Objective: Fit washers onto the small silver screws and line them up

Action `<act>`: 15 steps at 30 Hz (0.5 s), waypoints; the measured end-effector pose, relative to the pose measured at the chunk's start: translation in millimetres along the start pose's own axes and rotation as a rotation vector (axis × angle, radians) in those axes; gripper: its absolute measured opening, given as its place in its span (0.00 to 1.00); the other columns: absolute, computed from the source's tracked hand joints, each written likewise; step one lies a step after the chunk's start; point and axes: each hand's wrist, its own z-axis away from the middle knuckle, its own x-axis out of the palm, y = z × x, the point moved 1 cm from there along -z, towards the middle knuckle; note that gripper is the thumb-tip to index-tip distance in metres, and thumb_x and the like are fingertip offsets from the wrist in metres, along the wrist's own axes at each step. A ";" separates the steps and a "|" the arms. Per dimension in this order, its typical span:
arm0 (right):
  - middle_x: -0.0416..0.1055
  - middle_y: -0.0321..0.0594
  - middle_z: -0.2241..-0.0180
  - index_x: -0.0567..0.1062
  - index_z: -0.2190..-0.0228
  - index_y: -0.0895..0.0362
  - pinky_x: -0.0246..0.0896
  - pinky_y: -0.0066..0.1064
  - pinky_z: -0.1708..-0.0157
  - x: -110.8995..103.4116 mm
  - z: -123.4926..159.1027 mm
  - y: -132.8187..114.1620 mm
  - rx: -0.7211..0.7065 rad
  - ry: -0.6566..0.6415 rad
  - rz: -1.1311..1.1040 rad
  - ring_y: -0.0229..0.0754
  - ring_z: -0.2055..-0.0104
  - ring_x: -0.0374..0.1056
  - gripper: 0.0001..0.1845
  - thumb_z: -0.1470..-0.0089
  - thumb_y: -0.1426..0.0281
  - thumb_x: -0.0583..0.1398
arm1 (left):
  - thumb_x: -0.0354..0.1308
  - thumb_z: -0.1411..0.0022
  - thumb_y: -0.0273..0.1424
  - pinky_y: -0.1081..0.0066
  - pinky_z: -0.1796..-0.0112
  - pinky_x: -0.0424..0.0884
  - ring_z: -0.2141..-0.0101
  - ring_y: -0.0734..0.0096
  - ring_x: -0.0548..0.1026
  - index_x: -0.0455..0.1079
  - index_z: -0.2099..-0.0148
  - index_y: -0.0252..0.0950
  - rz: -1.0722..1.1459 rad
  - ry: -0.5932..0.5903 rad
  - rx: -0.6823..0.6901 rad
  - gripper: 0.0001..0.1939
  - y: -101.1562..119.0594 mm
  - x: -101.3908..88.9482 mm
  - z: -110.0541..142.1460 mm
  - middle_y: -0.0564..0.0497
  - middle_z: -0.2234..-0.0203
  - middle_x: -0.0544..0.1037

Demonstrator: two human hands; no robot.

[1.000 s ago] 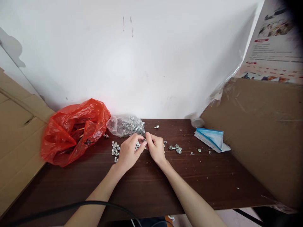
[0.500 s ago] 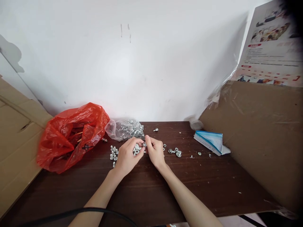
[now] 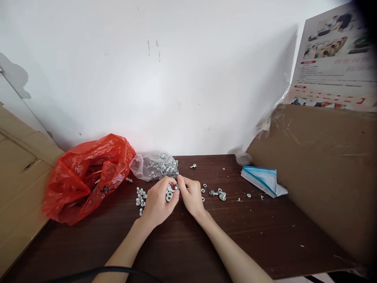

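Note:
My left hand (image 3: 160,199) and my right hand (image 3: 191,195) meet over the table, fingertips pinched around a small metal bolt (image 3: 176,187). Fingers cover most of it, so any washer or nut on it is hard to make out. Behind the left fingers lie flat washers (image 3: 169,195), partly hidden. Several loose bolts (image 3: 140,197) stand and lie to the left of my left hand. Small nuts (image 3: 203,191) lie just right of my right hand. Further right is a bolt with a large washer (image 3: 222,196).
On the brown table (image 3: 188,243), a red plastic bag (image 3: 88,177) sits left, beside a clear bag of hardware (image 3: 159,166). A single bolt (image 3: 193,166) lies near the wall. A blue-and-white packet (image 3: 260,180) rests right. Cardboard (image 3: 321,157) walls both sides.
Both hands stay together on the bolt, with the fingertips slightly shifted. The whole view has tilted a little, so the table things appear slightly lower.

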 end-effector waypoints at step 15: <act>0.53 0.32 0.86 0.61 0.84 0.58 0.43 0.27 0.78 -2.6 -4.2 1.1 -0.005 -0.001 -0.005 0.32 0.80 0.50 0.27 0.38 0.56 0.48 | 0.51 0.38 0.24 0.73 0.67 0.67 0.68 0.72 0.73 0.67 0.54 0.38 0.013 0.010 0.058 0.10 1.6 -1.3 -1.6 0.52 0.69 0.74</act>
